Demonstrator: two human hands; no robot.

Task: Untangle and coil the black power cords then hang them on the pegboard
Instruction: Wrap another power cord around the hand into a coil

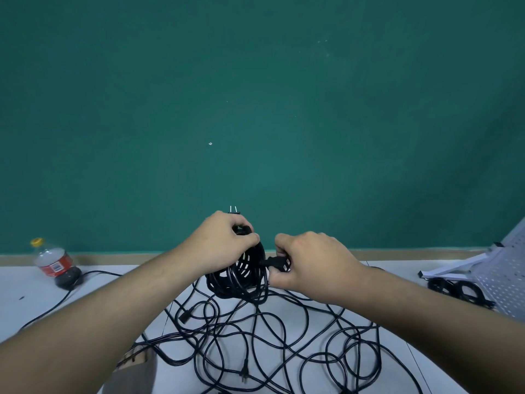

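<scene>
Left hand (224, 243) is wrapped round the top of the coiled cord (241, 280), plug prongs (233, 209) poking up past the knuckles. Right hand (309, 260) pinches the connector end (277, 263) just beside the coil. Below, the loose tangle (270, 342) sprawls over the white surface (22, 285) toward its near edge. The pegboard (508, 280) leans far right, coiled cords (460, 291) at its foot, a strip of white between them and the tangle. A bottle (55, 264) stands left by the green wall (255, 95).

bottle (55, 263) left, cords (255, 336) centre, pegboard (502, 268) right
</scene>
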